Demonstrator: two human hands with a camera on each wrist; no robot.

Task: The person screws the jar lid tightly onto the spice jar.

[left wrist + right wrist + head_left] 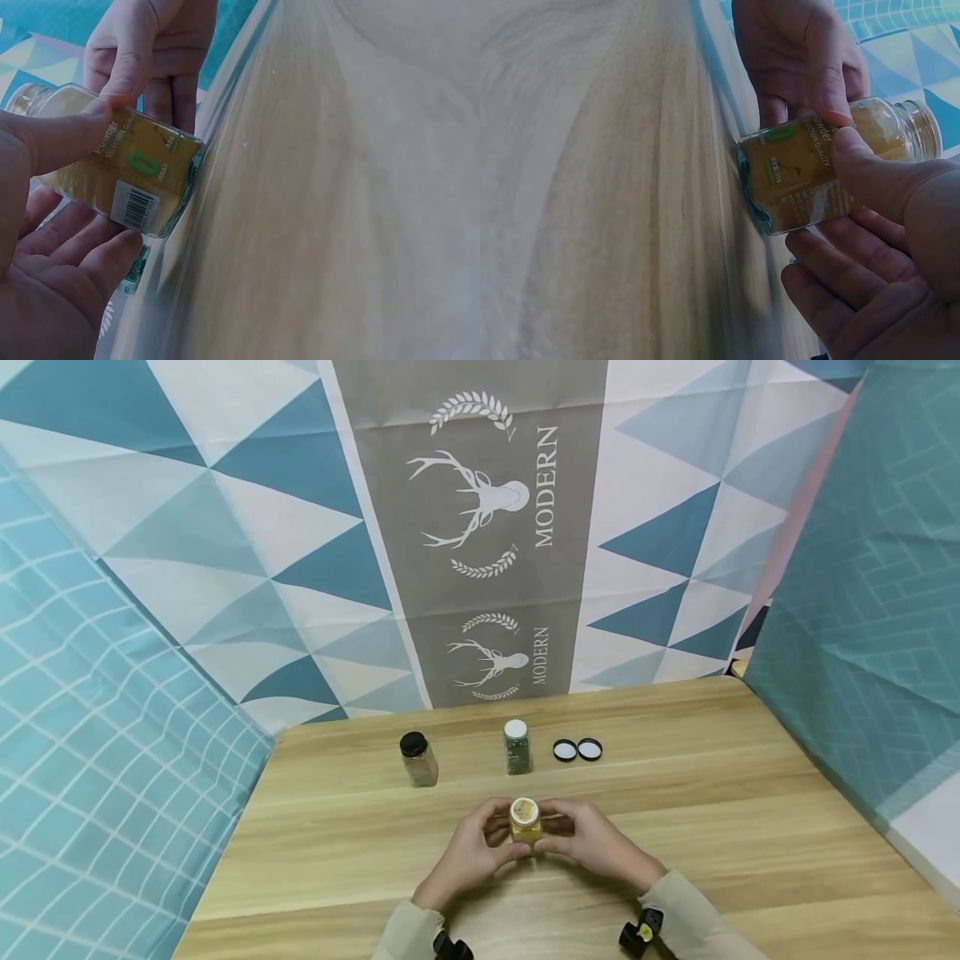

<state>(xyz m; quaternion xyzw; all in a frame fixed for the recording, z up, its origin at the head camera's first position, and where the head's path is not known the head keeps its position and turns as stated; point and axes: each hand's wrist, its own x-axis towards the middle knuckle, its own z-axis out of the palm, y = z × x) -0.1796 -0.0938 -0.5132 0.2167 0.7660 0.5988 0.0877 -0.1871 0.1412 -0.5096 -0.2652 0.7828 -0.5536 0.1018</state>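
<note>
A small glass spice jar of yellow powder [527, 832] is upright between both hands near the middle of the table. Its threaded glass mouth carries no cap in the wrist views. My left hand [471, 853] holds the jar from the left, thumb in front and fingers curled toward its far side. From the right, my right hand [596, 841] holds it the same way, the two thumbs close together on the label. In the left wrist view the jar [139, 169] shows a barcode and a green mark. Whether its base touches the table cannot be told.
Behind the hands stand a black-capped spice jar [420, 762] at left and a white-capped jar of green contents [517, 748]. Right of these, two black lids [565, 750] lie with white insides up. The wooden table [712, 777] meets patterned cloth walls at the back and sides.
</note>
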